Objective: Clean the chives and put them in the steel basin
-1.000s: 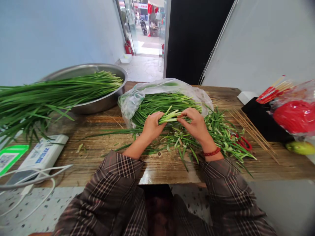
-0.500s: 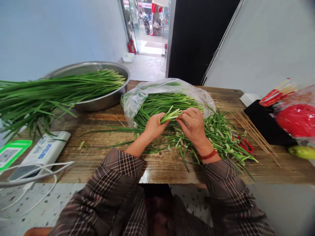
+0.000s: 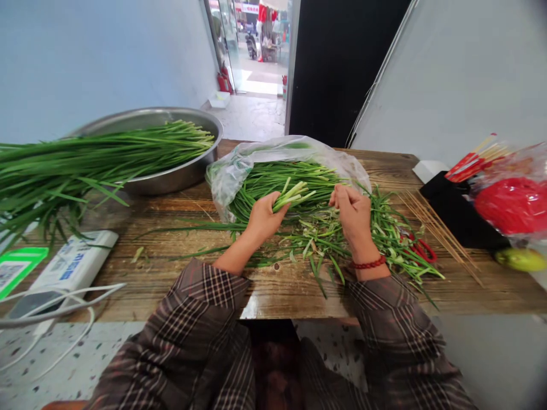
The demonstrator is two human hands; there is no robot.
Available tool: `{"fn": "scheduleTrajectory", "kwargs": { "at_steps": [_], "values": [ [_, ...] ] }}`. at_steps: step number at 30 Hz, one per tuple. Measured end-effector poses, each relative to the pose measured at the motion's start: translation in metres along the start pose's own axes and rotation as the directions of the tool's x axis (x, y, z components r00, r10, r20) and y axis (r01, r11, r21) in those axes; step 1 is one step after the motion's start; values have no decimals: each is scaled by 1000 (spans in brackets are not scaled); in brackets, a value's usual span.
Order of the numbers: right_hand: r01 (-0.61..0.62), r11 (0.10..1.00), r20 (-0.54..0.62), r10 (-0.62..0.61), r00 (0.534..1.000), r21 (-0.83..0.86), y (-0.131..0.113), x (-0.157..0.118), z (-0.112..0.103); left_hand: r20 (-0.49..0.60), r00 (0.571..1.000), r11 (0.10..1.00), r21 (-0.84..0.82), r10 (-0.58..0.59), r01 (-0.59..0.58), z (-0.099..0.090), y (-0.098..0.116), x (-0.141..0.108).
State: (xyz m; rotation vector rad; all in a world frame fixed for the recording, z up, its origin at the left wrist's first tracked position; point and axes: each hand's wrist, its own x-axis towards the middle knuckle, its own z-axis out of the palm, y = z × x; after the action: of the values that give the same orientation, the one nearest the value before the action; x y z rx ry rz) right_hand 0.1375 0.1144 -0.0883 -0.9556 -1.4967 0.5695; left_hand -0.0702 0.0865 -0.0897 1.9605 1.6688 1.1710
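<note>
A small bunch of green stalks [image 3: 294,195] with pale ends is held in my left hand [image 3: 265,216], its fingers wrapped round it. To the right of the bunch, apart from it, my right hand [image 3: 352,213] is closed in a pinch; what its fingertips hold, if anything, is too small to name. Behind both hands lies a clear plastic bag [image 3: 223,183] with long green stalks [image 3: 273,176] inside. Loose trimmed leaves [image 3: 316,239] are scattered on the wooden table [image 3: 171,285] under and beside my right hand.
A metal basin [image 3: 171,181] heaped with green stalks stands at the left. Nearer are a white power strip [image 3: 81,262] and cables. On the right lie thin sticks [image 3: 440,233], red-handled scissors [image 3: 423,249] and a black box [image 3: 461,216] beside a red bundle [image 3: 510,205].
My right hand has moved right, away from the bunch, with its fingers pinched. The bunch remains in my left hand, its pale ends now fanned a little more. The view has shifted slightly.
</note>
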Motion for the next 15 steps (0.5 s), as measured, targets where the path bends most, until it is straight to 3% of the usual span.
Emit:
{"fn": "scheduleTrajectory", "kwargs": {
  "at_steps": [4,7,9,12,13,15],
  "values": [
    [56,967,-213,-110,971,-248,15,8,-12,-115,993,986,-167,5,-24,-5,4,1],
    [47,920,-250,-154,956,-389,22,14,-23,-208,978,975,-211,28,-73,-11,6,2],
    [25,885,-261,-163,952,-464,27,17,-30,-329,942,981,-149,70,-124,-17,6,1],
    [13,818,-262,-199,944,-575,37,21,-39,-469,851,969,47,237,-243,-27,3,-1],
    [22,797,-239,-207,949,-603,41,21,-40,-463,830,950,115,310,-290,-28,2,-2],
    [65,778,-146,-198,969,-625,49,22,-38,-354,826,898,203,440,-391,-28,0,-3]
  ]
}}
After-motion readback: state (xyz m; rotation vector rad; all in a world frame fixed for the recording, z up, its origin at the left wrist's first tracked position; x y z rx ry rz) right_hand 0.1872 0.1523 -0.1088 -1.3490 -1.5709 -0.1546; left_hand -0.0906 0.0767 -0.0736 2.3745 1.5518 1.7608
